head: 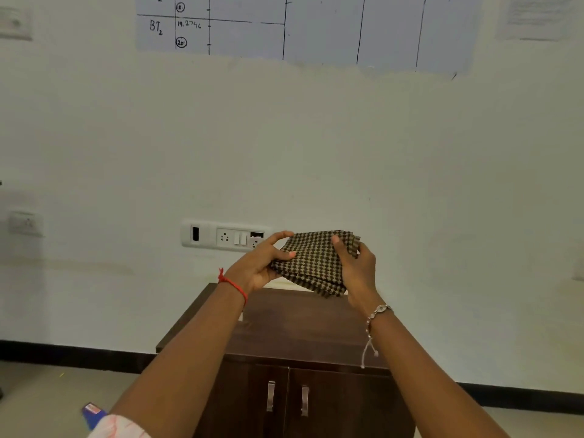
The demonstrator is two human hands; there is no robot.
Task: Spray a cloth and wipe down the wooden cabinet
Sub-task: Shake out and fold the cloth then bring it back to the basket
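A folded brown-and-tan checked cloth [314,262] is held up in the air above the back of a dark wooden cabinet [297,330]. My left hand [260,263] grips the cloth's left edge, thumb on top. My right hand [358,267] grips its right side, fingers over the top fold. The cabinet has two doors with metal handles [271,395] and stands against the wall. No spray bottle is in view.
A white switch and socket panel [221,237] is on the wall behind the cloth. A large paper chart [303,26] hangs higher up. A blue object [93,412] lies on the floor at lower left. A black skirting runs along the wall base.
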